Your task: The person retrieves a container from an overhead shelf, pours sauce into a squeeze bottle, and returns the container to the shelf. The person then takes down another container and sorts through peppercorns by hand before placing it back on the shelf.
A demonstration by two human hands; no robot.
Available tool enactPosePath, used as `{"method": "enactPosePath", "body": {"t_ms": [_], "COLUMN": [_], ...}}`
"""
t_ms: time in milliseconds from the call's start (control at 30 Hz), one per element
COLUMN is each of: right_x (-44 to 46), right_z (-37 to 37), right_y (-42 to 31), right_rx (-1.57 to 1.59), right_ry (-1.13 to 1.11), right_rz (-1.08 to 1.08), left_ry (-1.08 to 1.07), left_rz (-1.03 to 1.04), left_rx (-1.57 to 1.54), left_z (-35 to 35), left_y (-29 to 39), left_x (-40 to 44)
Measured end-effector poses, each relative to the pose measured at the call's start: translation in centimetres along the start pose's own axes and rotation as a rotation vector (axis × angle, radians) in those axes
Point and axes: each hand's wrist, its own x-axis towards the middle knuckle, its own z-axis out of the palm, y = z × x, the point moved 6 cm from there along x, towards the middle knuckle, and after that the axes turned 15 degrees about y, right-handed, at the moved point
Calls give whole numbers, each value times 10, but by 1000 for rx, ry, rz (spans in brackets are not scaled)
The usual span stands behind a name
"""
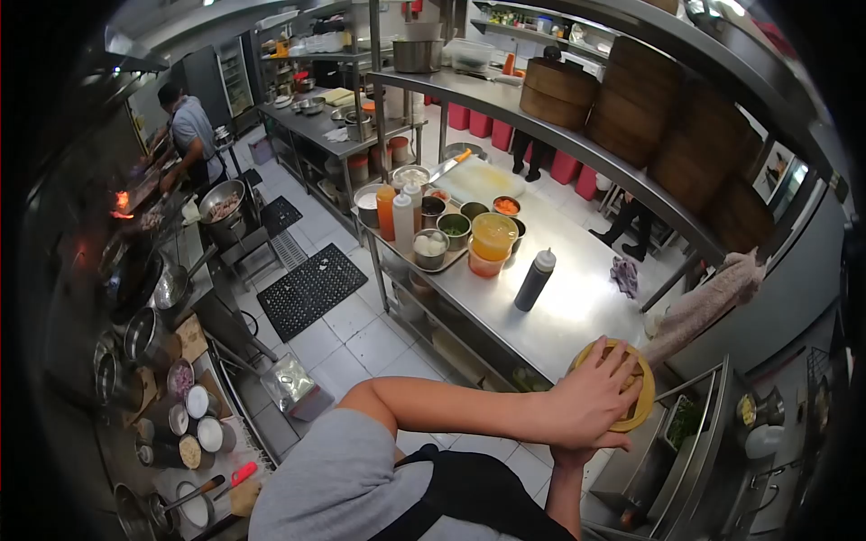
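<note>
Holding one yellow container (two hands).

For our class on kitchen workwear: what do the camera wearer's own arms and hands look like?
The left hand and right hand are bare, with no ring or watch visible. The left forearm is bare below a short grey sleeve; the right sleeve is out of view.

On steel table: cutting board, far; container-laden tray, left; dark squeeze bottle, middle; crumpled cloth, right.
</note>
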Motion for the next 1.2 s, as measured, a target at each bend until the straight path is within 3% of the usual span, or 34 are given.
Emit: {"method": "enactPosePath", "body": {"t_ms": [67, 167, 367, 600, 800, 1100, 1200], "right_x": [2, 1, -24, -92, -142, -150, -124], "right_z": [-5, -26, -111, -232, -297, -334, -339], "right_y": [-5, -16, -27, -31, -42, -50, -56], "right_rx": [25, 55, 93, 100, 81, 46, -59], "right_ry": [-9, -5, 20, 138, 220, 284, 256], "right_rz": [12, 36, 129, 236, 272, 218, 121], "left_ry": [36, -134, 18, -195, -238, -382, -487], "left_rz": [90, 75, 285, 362, 548, 920, 938], "left_rx": [-6, -158, -211, -423, -526, -810, -891], "left_z": [2, 15, 35, 62, 102, 158, 191], "left_y": [14, 44, 129, 207, 265, 294, 275], "left_x": [10, 21, 39, 53, 59, 91, 118]}}
